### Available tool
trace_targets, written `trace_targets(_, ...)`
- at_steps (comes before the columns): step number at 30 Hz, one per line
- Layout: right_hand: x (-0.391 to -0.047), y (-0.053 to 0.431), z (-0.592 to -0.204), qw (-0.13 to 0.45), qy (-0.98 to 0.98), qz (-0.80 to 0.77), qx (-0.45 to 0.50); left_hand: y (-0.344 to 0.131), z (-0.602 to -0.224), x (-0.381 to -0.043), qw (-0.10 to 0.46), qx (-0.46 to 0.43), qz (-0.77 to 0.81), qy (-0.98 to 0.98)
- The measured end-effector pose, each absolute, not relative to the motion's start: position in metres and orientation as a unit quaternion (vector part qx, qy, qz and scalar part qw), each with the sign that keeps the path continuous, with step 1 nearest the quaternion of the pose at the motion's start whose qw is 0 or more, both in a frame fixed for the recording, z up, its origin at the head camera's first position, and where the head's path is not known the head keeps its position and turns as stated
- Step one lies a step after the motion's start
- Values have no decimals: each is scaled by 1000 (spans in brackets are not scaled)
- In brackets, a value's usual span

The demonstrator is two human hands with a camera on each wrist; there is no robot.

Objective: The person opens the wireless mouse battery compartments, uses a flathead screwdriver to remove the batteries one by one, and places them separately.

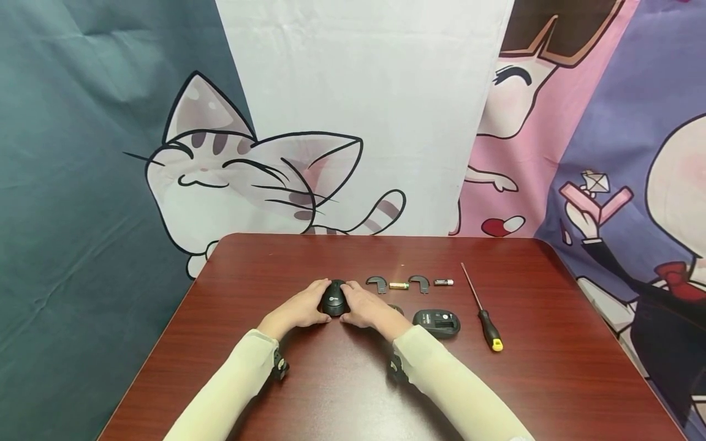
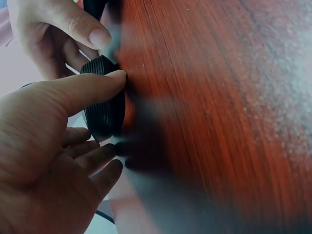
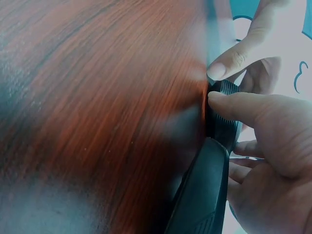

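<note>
A black computer mouse (image 1: 333, 301) sits at the middle of the table between both hands. My left hand (image 1: 300, 307) grips its left side, the thumb at the near end and the fingers reaching toward the far end. From the right, my right hand (image 1: 368, 306) holds the opposite side in the same manner. The left wrist view shows the mouse's ribbed side (image 2: 101, 114) under the left thumb. In the right wrist view the right thumb presses the near end of the mouse (image 3: 228, 127). The mouse's underside is hidden.
Right of the hands lies a second mouse (image 1: 437, 323), upturned, its battery slot exposed. Beyond it are two curved black covers (image 1: 377, 283) and two batteries, one gold-green (image 1: 399, 286), one dark and silver (image 1: 444, 282). A screwdriver (image 1: 488, 327) with a black-yellow handle lies farther right.
</note>
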State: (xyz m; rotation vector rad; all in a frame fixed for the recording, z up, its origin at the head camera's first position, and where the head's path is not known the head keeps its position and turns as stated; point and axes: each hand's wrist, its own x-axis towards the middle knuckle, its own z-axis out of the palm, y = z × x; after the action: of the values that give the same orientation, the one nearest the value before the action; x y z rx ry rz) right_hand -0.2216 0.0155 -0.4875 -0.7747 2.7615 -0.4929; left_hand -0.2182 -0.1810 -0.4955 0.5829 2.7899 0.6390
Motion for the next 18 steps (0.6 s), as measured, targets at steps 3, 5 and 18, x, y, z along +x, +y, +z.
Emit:
trace_targets(3,-221,15,-488,112,943,-172,-263,-180,-496,-218,113,200,214,949)
trace_targets(5,-220,14,-487,115,943,-174,-258,-179,-496,-219,115,202,214,949)
trace_targets(18,-221,8,-491,99,948,-171,-248,-181,-499,-217,97,204,222,949)
